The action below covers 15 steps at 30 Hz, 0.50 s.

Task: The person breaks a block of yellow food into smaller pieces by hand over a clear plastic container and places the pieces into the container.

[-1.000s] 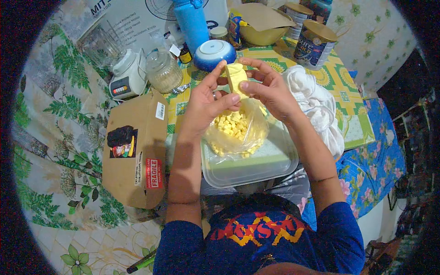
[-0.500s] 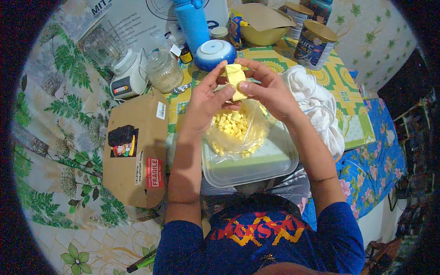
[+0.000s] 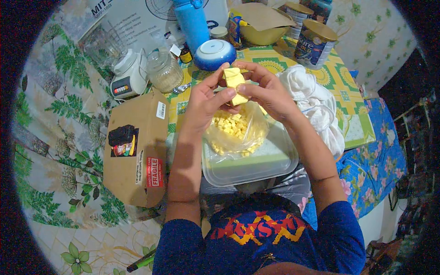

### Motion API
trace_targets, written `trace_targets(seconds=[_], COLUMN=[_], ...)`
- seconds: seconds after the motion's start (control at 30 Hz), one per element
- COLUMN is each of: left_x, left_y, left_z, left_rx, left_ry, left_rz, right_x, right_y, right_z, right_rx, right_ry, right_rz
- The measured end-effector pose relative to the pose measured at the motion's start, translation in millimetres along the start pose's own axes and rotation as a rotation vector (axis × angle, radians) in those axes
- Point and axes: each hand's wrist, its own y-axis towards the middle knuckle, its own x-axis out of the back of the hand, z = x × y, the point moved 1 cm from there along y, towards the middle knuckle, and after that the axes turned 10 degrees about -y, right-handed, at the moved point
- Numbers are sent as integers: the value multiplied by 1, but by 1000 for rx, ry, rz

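A table (image 3: 341, 87) covered by a yellow and green patterned cloth is seen crowded along its far edge, where a blue bottle (image 3: 192, 20), an upturned blue bowl (image 3: 214, 53), a glass jar (image 3: 164, 71), a small white blender base (image 3: 128, 75) and two gold-lidded tins (image 3: 314, 43) are ranged close together, so that little open room is left behind the hands. To the left, a brown cardboard box (image 3: 137, 146) is set just beside a clear plastic container (image 3: 250, 162), whose near rim lies close to the person's body; to the right, a bundled white cloth (image 3: 311, 98) is pressed near the right forearm, and the table's right edge falls away to a blue floral fabric (image 3: 371, 165). Inside the container a clear bag of small yellow cubes (image 3: 233, 130) is held open. Both forearms are extended forward from the lower edge and brought together above the bag. The left hand (image 3: 204, 103) is raised with thumb and fingers closed on the left side of a pale yellow block (image 3: 236, 85), and the right hand (image 3: 270, 89) is curled over its right side, fingers bent around it, so the block is gripped between both hands directly over the bag.
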Motion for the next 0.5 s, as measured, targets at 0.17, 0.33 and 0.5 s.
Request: trace_targets(seconds=[0.17,0.33,0.5], left_x=[1,0,3], left_y=[1,1,2], left_z=[1,1,2], left_rx=[-2,3,-6], left_ry=[11,-2,-29], left_rz=[11,24,49], right_x=[2,-1,-1], right_y=[1,3,3], right_z=[-4,-6,-5], right_rx=[5,34,25], right_ry=[19,70,117], right_rz=[6,5,18])
